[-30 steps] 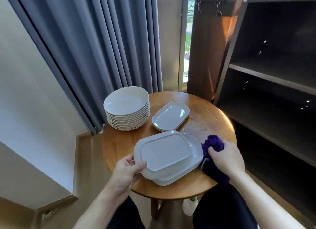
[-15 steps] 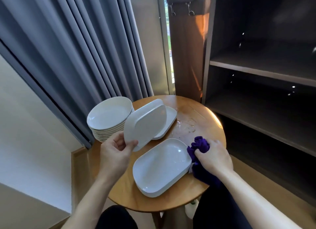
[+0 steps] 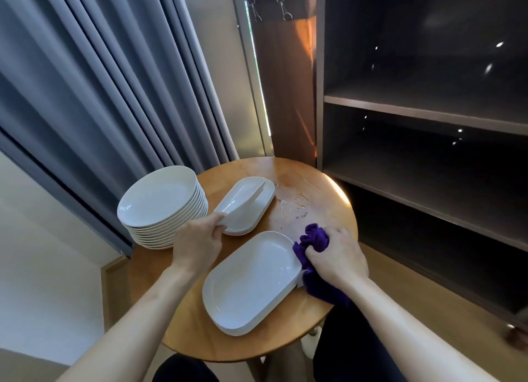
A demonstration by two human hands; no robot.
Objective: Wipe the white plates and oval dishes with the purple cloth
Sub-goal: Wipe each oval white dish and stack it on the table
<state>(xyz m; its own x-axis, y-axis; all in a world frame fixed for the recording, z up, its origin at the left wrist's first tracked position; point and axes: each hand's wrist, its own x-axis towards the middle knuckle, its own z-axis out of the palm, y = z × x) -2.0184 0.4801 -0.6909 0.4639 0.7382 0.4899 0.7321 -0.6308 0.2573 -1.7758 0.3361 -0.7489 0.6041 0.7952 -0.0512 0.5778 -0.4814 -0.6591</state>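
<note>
The crumpled cloth (image 3: 315, 236) is coloured deep purple. Plain white is shown by the stacked round ceramic plates (image 3: 160, 199) and the oval ceramic dishes (image 3: 251, 279). The round wooden table (image 3: 185, 333) is coloured honey-brown.

A round wooden surface (image 3: 320, 187) carries a tall stack of plates (image 3: 160, 200) at its left edge. Just right of them sits a low stack of far dishes (image 3: 251, 210), the top one tilted. Near dishes (image 3: 251, 281) lie stacked in front. A wet patch (image 3: 291, 207) glistens beyond a cloth (image 3: 314, 237) at the right edge.
</note>
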